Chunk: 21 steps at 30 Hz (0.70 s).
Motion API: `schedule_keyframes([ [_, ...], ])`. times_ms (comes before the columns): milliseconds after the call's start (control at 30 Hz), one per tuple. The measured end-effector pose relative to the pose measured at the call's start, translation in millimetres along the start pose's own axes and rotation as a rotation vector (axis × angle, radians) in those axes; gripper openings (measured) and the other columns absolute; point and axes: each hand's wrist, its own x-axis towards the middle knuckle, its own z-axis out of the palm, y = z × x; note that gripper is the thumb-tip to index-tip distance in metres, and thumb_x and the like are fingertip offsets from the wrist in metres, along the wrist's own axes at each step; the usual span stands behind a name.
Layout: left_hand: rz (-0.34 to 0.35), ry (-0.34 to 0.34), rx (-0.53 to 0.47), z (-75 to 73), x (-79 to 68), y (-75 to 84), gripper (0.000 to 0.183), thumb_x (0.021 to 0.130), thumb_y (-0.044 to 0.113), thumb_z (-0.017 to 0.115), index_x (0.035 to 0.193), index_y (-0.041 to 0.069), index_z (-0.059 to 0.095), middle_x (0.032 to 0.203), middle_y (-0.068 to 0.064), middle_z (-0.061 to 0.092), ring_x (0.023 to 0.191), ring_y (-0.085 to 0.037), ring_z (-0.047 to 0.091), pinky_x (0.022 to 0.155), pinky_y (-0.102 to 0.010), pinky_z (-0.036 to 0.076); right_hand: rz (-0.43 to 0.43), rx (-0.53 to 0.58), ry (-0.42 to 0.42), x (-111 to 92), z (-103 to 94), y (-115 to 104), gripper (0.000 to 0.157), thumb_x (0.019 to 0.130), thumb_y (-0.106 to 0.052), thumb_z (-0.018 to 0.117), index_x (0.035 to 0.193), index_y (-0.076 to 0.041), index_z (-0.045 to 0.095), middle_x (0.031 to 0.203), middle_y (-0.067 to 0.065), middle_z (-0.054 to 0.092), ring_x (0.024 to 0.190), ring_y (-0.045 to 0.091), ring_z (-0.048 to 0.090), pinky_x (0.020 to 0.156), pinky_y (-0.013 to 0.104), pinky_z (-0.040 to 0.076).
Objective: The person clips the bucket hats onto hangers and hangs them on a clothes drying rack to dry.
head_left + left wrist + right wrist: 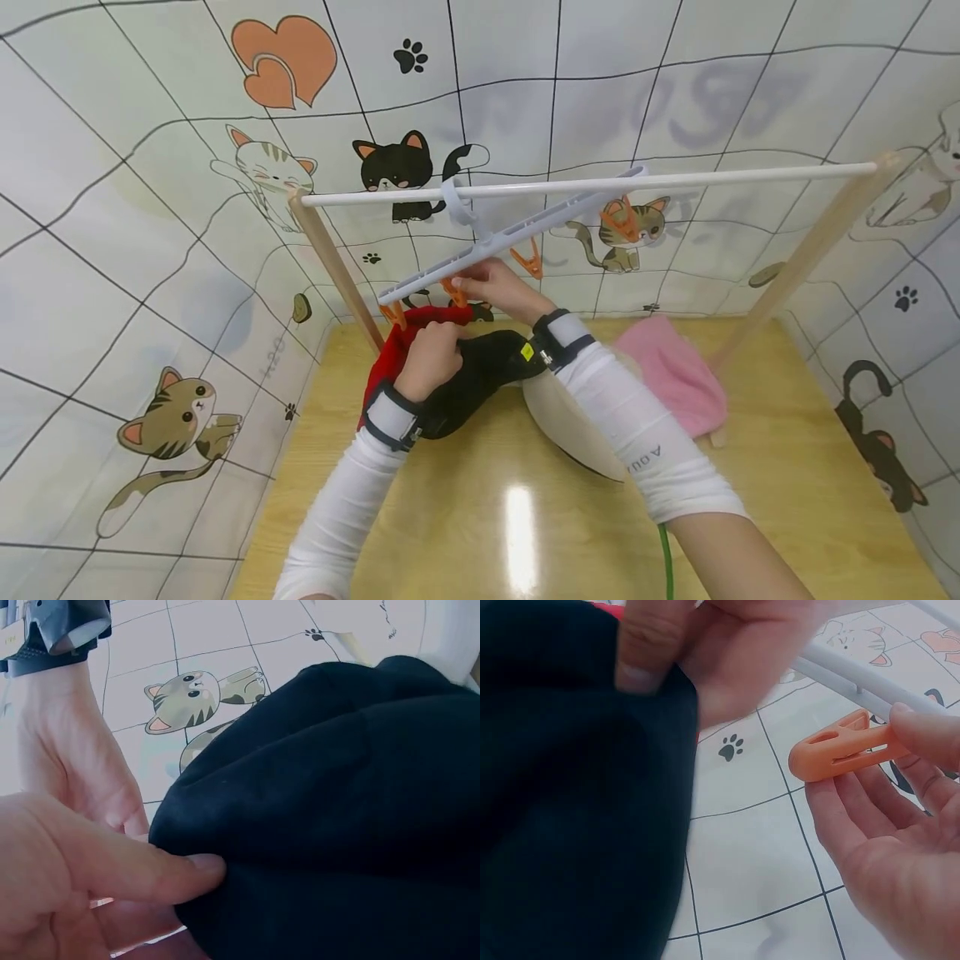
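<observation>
My left hand (pixel 432 357) pinches the edge of a black cloth piece (pixel 480 383) between thumb and fingers; a seam shows in the left wrist view. Just above it, my right hand (pixel 501 289) holds an orange clothespin (pixel 847 750) between thumb and fingers, below the hanger. This pale grey clip hanger (pixel 517 237) hangs tilted from a white rod (pixel 675 180), its left end lower. A red cloth (pixel 423 315) hangs at the leftmost orange clip (pixel 393 315), partly hidden behind my left hand and the black cloth.
Two more orange clips (pixel 529 260) hang towards the hanger's right side. On the wooden table (pixel 450 517) lie a cream rounded item (pixel 566 421), partly under my right forearm, and a pink cloth (pixel 675 379). Wooden posts (pixel 802 258) carry the rod at both ends.
</observation>
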Motion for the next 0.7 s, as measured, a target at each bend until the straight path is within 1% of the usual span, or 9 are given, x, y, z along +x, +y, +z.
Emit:
schedule_keyframes([
  [133, 0.029, 0.099, -0.071, 3.7, 5.1, -4.5, 0.017, 0.082, -0.002, 0.065, 0.094, 0.004, 0.074, 0.074, -0.008, 0.066, 0.061, -0.024, 0.054, 0.063, -0.037, 0.055, -0.002, 0.016, 0.005, -1.2, -0.2, 1.7, 0.032, 0.095, -0.003, 0.058, 0.126, 0.001, 0.051, 0.124, 0.017, 0.058, 0.112, 0.03, 0.055, 0.094, 0.043, 0.046],
  [233, 0.049, 0.186, -0.113, 6.2, 7.9, -9.0, 0.013, 0.083, -0.002, 0.064, 0.09, 0.003, 0.074, 0.076, -0.009, 0.068, 0.066, -0.026, 0.059, 0.067, -0.04, 0.054, -0.01, 0.057, -0.002, -1.1, -0.2, 2.2, 0.031, 0.095, -0.001, 0.057, 0.125, 0.003, 0.05, 0.125, 0.019, 0.057, 0.113, 0.031, 0.055, 0.095, 0.045, 0.045],
  [367, 0.05, 0.292, -0.159, 9.2, 9.1, -13.5, 0.01, 0.084, -0.001, 0.068, 0.091, 0.001, 0.074, 0.082, -0.011, 0.071, 0.075, -0.029, 0.063, 0.071, -0.044, 0.053, 0.005, 0.088, -0.002, -1.2, 0.9, 3.1, 0.031, 0.095, 0.001, 0.056, 0.125, 0.004, 0.049, 0.126, 0.02, 0.056, 0.114, 0.031, 0.053, 0.097, 0.045, 0.043],
  [500, 0.054, 0.366, -0.182, 10.3, 10.3, -15.9, 0.008, 0.083, 0.0, 0.07, 0.09, -0.001, 0.074, 0.079, -0.013, 0.071, 0.073, -0.03, 0.063, 0.065, -0.043, 0.052, 0.031, 0.099, 0.034, 0.0, 2.6, 4.2, 0.031, 0.095, -0.001, 0.058, 0.125, 0.002, 0.05, 0.126, 0.019, 0.057, 0.113, 0.029, 0.054, 0.097, 0.044, 0.044],
  [633, 0.068, 0.439, -0.171, 8.6, 10.7, -15.8, 0.007, 0.08, -0.002, 0.07, 0.087, -0.001, 0.074, 0.076, -0.012, 0.07, 0.071, -0.031, 0.063, 0.06, -0.042, 0.051, 0.033, 0.163, 0.06, 1.7, 4.2, 6.5, 0.028, 0.095, 0.0, 0.057, 0.122, 0.004, 0.05, 0.122, 0.021, 0.058, 0.111, 0.029, 0.056, 0.096, 0.042, 0.045],
  [700, 0.063, 0.46, -0.166, 7.3, 10.7, -15.1, 0.008, 0.08, -0.003, 0.069, 0.086, -0.001, 0.074, 0.077, -0.011, 0.071, 0.072, -0.032, 0.064, 0.061, -0.042, 0.052, 0.033, 0.204, 0.066, 2.3, 4.8, 7.7, 0.027, 0.095, 0.001, 0.056, 0.121, 0.004, 0.05, 0.119, 0.021, 0.058, 0.11, 0.029, 0.056, 0.096, 0.041, 0.045],
])
